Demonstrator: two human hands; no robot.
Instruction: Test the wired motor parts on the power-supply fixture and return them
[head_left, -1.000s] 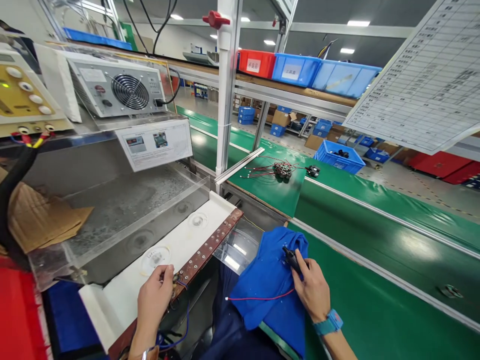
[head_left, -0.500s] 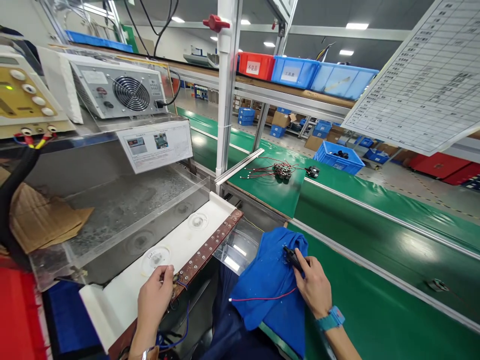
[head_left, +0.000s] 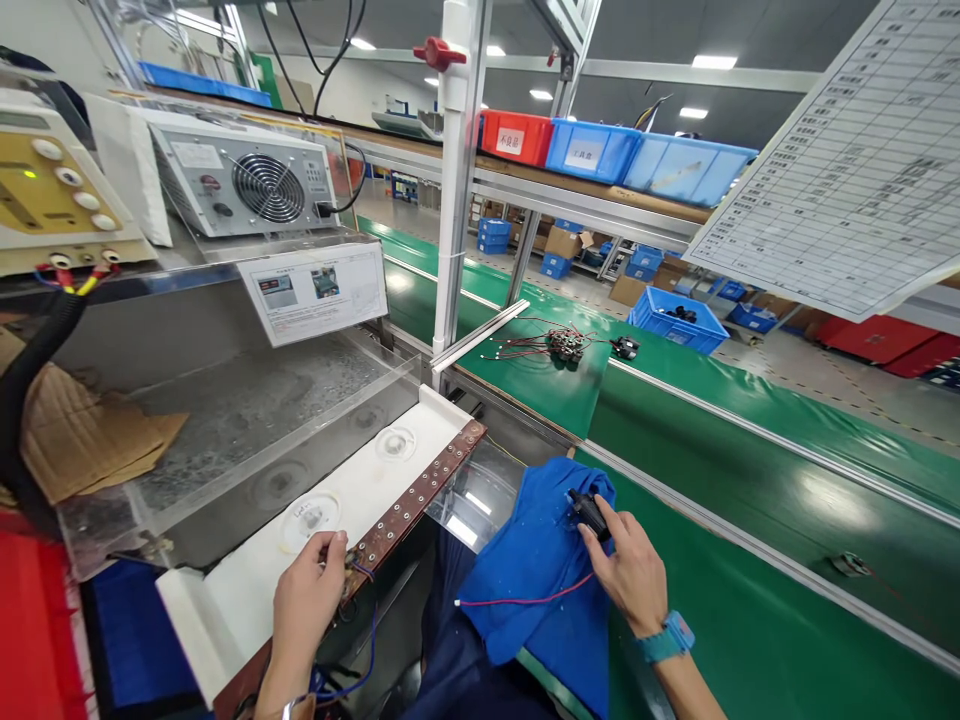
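My left hand (head_left: pixel 306 598) is closed in a pinch on a small part with blue wires (head_left: pixel 352 562) at the near end of a brown copper-studded strip (head_left: pixel 420 493) on a white fixture (head_left: pixel 352 490). My right hand (head_left: pixel 631 572) rests on a blue cloth (head_left: pixel 536 575), with its fingers closed on a small black component (head_left: pixel 589 510). A thin red wire (head_left: pixel 517 601) runs from that component across the cloth. A blue wristband sits on my right wrist.
A green conveyor belt (head_left: pixel 750 560) runs along the right, carrying a small part (head_left: pixel 847 565) and a cluster of wired components (head_left: pixel 566 343). A fan-fronted power unit (head_left: pixel 247 185), a yellow control box (head_left: pixel 52 200), shelf bins (head_left: pixel 600 150) and a hanging chart (head_left: pixel 847 180) surround the bench.
The small part on the belt has travelled leftward. My right hand shifted slightly on the black component; my left hand has stayed put.
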